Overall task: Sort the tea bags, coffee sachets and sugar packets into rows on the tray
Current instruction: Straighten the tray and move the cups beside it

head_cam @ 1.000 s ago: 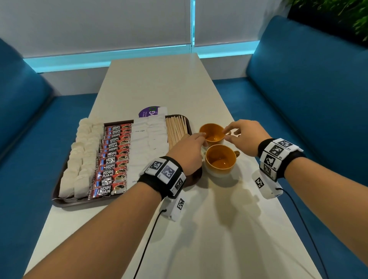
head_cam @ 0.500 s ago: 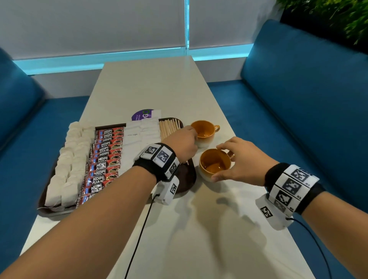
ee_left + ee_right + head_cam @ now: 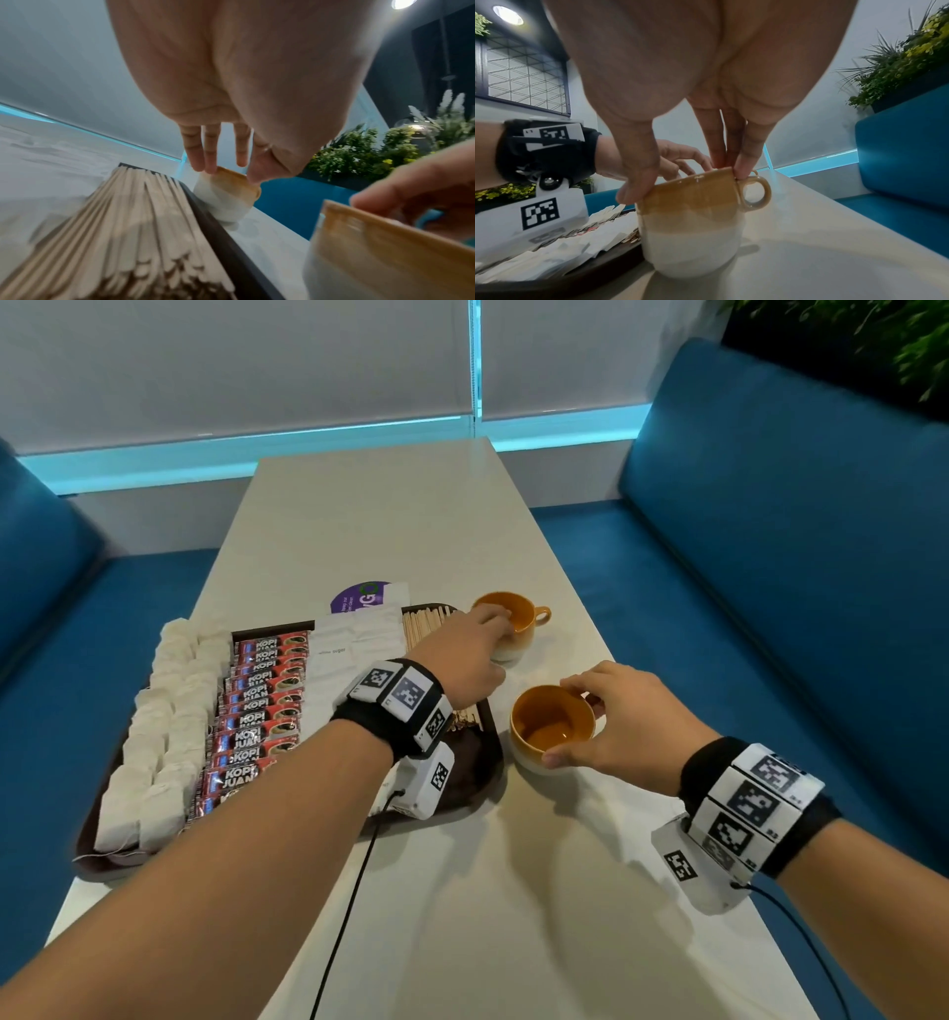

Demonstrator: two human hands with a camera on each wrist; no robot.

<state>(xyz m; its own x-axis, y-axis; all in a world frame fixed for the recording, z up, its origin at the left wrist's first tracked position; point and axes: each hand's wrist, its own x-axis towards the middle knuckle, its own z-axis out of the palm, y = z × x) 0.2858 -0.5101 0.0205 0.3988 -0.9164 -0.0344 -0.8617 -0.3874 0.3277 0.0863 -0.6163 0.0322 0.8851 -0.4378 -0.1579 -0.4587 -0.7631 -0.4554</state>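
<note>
On the dark tray (image 3: 470, 780) lie a row of white tea bags (image 3: 154, 742), a row of red coffee sachets (image 3: 262, 701), white sugar packets (image 3: 354, 639) and wooden stirrers (image 3: 426, 621). Two orange cups stand on the table right of the tray. My left hand (image 3: 500, 634) pinches the rim of the far cup (image 3: 524, 618) from above; the left wrist view shows its fingertips (image 3: 208, 168) on that rim. My right hand (image 3: 570, 719) grips the near cup (image 3: 552, 726) by its rim, with thumb and fingers on opposite sides (image 3: 687, 182).
A purple-and-white card (image 3: 369, 598) lies behind the tray. The long pale table (image 3: 390, 516) runs between blue benches (image 3: 770, 531). Plants (image 3: 873, 341) stand behind the right bench. Cables hang from both wrist cameras over the table's near part.
My right hand drew back from the far cup and took the near cup by the rim. My left hand reached further onto the far cup's rim.
</note>
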